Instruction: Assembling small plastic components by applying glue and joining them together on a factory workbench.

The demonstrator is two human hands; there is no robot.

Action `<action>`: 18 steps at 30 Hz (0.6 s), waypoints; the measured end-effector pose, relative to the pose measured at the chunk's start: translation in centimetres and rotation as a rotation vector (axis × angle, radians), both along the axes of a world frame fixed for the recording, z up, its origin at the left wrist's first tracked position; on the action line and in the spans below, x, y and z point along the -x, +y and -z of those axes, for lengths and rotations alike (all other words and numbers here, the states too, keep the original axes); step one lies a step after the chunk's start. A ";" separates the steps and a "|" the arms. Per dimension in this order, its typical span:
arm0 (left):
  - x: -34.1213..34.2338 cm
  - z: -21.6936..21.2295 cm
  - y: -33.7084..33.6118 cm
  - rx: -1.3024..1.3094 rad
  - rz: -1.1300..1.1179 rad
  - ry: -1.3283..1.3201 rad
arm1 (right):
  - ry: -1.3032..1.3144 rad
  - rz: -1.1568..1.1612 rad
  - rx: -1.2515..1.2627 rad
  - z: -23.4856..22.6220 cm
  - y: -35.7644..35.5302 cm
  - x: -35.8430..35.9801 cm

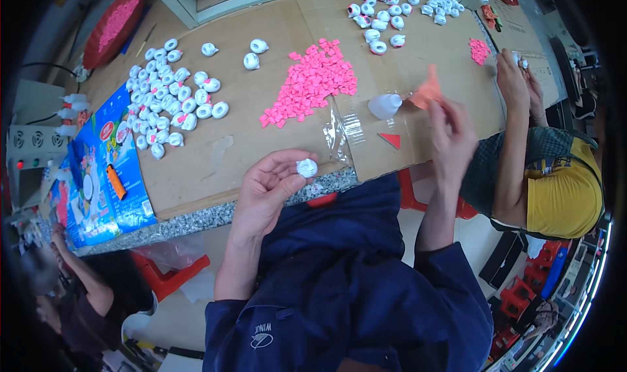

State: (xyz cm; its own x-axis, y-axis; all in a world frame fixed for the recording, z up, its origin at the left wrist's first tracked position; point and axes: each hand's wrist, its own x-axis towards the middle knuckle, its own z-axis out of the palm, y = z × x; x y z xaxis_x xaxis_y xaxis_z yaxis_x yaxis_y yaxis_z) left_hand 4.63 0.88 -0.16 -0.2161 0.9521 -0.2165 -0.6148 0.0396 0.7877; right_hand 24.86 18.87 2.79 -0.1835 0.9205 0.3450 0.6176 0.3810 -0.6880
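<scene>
Cardboard-covered table (248, 120): left hand (264, 189) fingers pinch white cap (306, 168); right hand (454, 133) blurred, unreadable.

You have a single view, from a wide fisheye camera worn on your head, looking steeply down over your chest and lap. Your forearms enter from the lower edge, so your left hand (271, 186) and right hand (454, 137) sit close to the lens, near the middle of the frame. The camera faces forward across a cardboard-covered table (248, 137), whose far edge curves along the top because straight lines bend toward the rim. The corners are black. At the right edge you see a seated co-worker's hands (519, 78); at the lower left, another person (85, 300) sits further down.
</scene>
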 end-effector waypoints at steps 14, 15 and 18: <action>-3.3 -1.1 -0.2 0.067 0.112 0.085 | 0.432 -0.631 0.333 0.2 -8.2 3.5; -3.2 -1.0 -0.4 0.075 0.098 -0.002 | 0.457 -0.602 0.265 0.0 -8.0 3.7; -2.5 -0.8 -0.6 0.016 0.064 0.052 | 0.321 -0.506 -0.003 0.0 -6.7 3.1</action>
